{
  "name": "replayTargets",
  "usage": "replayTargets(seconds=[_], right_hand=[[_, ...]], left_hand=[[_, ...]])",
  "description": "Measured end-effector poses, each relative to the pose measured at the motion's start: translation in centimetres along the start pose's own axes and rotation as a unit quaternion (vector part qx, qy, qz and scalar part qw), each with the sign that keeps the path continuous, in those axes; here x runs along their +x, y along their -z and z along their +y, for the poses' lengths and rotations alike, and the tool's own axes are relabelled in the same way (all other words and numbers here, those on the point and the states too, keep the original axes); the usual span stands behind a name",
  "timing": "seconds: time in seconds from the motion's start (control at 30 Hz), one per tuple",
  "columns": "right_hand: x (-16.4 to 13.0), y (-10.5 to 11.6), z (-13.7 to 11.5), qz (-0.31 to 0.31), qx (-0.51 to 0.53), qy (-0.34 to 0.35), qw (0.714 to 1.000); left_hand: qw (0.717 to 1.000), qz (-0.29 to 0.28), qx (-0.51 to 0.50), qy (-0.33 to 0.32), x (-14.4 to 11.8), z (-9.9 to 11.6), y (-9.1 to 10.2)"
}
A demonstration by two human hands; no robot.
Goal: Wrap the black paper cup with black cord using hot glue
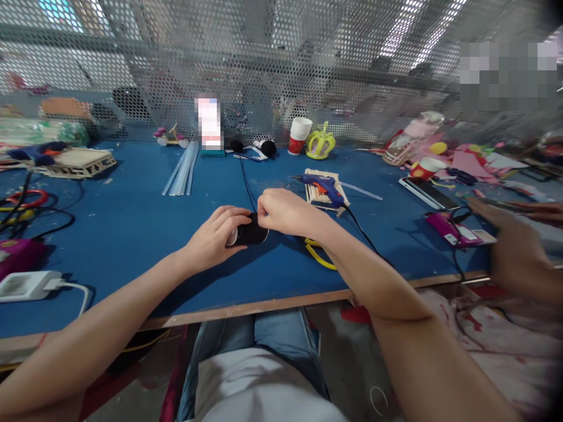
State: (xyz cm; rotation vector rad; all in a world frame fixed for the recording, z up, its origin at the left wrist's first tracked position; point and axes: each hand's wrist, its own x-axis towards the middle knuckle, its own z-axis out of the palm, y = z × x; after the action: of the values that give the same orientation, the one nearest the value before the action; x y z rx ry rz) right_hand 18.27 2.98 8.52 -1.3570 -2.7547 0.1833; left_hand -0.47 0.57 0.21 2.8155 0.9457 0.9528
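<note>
On the blue tabletop in front of me lies a small black rounded object with a pale end (253, 233); its exact kind is not clear. My left hand (220, 231) is curled round its left end, thumb below and fingers on top. Closed in a pinch, my right hand (281, 210) presses at its upper right, and whatever lies between those fingertips is hidden. A thin black cord (246, 183) runs from the back of the table to the object, near the right fingertips.
A blue glue gun (323, 189) rests on a stick frame (338, 183) to the right. Behind are glue sticks (182, 170), a phone (210, 123), stacked cups (299, 135) and a green crown-like piece (320, 144). A co-worker's arm (519, 246) reaches in at right.
</note>
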Motion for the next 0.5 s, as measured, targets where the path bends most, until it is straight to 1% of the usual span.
replayTargets(seconds=[0.07, 0.1, 0.2, 0.27, 0.37, 0.5], right_hand=[[0.0, -0.1, 0.3, 0.014, 0.019, 0.004, 1.0], [0.0, -0.2, 0.4, 0.031, 0.035, 0.005, 0.999], [-0.2, -0.6, 1.1, 0.099, 0.132, -0.002, 0.986], [-0.4, -0.9, 1.7, 0.133, 0.222, -0.015, 0.966], [-0.8, -1.4, 2.4, 0.157, 0.347, -0.022, 0.924], [-1.1, -2.0, 3.1, 0.156, 0.475, 0.01, 0.866]], left_hand=[[1.0, 0.006, -0.008, 0.006, 0.0, 0.1, 0.1], [1.0, 0.012, -0.019, 0.016, 0.0, 0.2, 0.2], [0.994, 0.032, -0.078, 0.074, 0.0, 0.2, 0.3], [0.982, 0.034, -0.134, 0.127, -0.1, 0.2, 0.2], [0.957, 0.028, -0.207, 0.199, -0.1, 0.3, 0.1], [0.929, 0.016, -0.277, 0.246, 0.0, 0.5, 0.2]])
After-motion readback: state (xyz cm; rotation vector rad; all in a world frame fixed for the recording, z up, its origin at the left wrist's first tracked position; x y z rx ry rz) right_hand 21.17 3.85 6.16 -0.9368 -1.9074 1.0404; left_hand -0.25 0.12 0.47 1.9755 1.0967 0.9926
